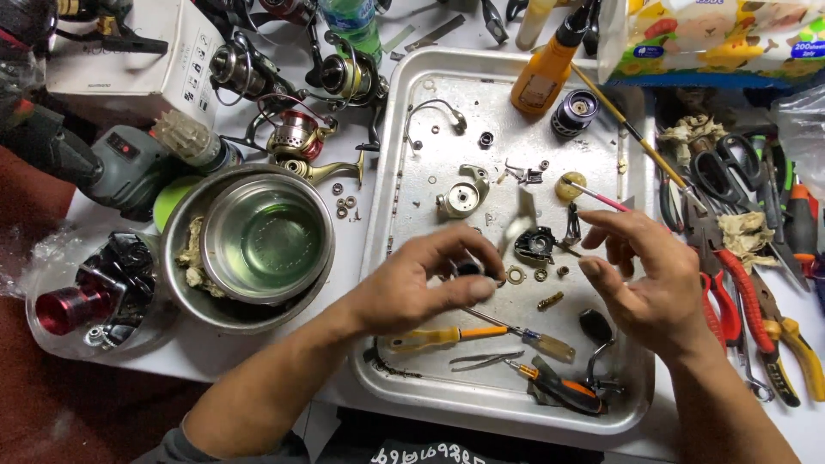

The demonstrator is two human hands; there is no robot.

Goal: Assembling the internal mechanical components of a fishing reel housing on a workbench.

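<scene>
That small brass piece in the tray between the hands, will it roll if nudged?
Probably: the brass piece looks short and cylindrical, lying loose on the smooth metal tray. It is likely light and may skid. Being tiny, it could slip from fingertips.

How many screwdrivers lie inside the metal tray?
2, perhaps more hidden under the hands. The yellow-handled screwdriver lies along the front of the steel tray, below the left hand. The orange-and-black screwdriver lies at the front right corner.
</scene>
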